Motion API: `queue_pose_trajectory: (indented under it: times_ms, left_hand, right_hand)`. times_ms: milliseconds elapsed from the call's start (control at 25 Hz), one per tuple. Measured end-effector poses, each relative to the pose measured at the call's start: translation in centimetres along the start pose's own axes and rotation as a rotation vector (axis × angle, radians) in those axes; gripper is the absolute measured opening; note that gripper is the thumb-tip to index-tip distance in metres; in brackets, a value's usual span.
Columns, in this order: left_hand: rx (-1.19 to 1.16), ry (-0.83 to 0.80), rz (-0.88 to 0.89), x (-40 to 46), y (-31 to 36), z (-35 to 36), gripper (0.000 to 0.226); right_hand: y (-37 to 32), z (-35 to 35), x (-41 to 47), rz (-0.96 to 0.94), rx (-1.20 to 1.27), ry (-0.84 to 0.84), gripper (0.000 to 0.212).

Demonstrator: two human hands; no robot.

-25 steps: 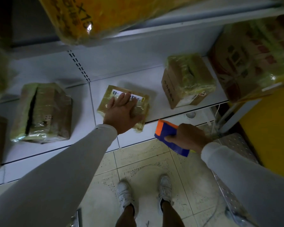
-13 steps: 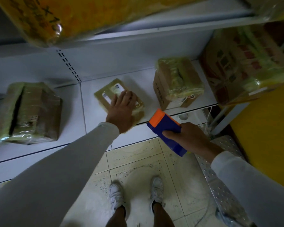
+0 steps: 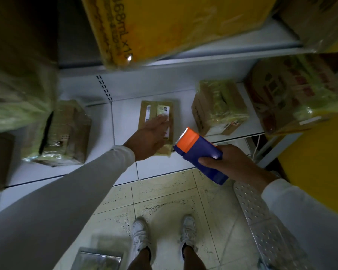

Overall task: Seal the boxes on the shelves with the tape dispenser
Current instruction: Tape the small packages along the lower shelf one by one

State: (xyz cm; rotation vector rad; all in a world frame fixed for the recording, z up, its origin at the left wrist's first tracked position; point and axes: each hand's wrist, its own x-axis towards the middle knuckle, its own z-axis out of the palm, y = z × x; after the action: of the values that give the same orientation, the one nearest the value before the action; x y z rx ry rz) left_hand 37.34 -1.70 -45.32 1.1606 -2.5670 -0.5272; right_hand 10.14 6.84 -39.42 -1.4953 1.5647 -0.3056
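Rotated since half a second ago: flat brown cardboard parcel with white labels (image 3: 156, 121) now lies lengthwise on the white metal shelf (image 3: 125, 121), no longer skewed. Blue tape dispenser with orange serrated head (image 3: 198, 152) has come up beside its near right corner; right hand (image 3: 232, 162) grips the body, fingers curled round it. Left hand (image 3: 150, 136) rests flat on the parcel, fingers straight. Judgement: parcel squared up, taping stroke about to begin.

Containers, outward: tape-wrapped brown carton with dark slit (image 3: 61, 133) at left, contents hidden; taller tape-wrapped carton (image 3: 219, 108) at right, closed.
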Motion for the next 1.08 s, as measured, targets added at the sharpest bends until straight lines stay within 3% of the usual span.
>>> queue_pose_trajectory:
  times_ms: [80,160,240,440,760,1080]
  left_hand:
    - [-0.348,0.054,-0.166,0.3,1.3,-1.4,0.037]
    - [-0.679,0.005,-0.286,0.5,2.6,-3.1,0.024]
    - [-0.813,-0.032,-0.320,0.4,3.1,-4.1,0.021]
    - [-1.090,-0.115,-0.465,-1.3,3.5,-5.2,0.030]
    - [-1.058,-0.146,-0.485,-4.0,2.6,-4.4,0.019]
    - [-0.809,0.136,-0.506,-5.7,-0.8,-5.6,0.019]
  right_hand:
    - [-1.2,-0.3,-0.1,-0.034,0.007,-0.024,0.033]
    - [-2.3,-0.4,0.0,-0.083,-0.024,-0.040,0.040]
    - [-3.2,-0.4,0.2,-0.105,-0.032,-0.051,0.047]
    - [-4.5,0.3,0.1,-0.131,-0.016,-0.106,0.030]
    - [-5.4,1.8,-0.1,-0.163,-0.088,-0.174,0.027]
    - [-5.7,-1.1,1.6,-0.114,-0.262,-0.246,0.035]
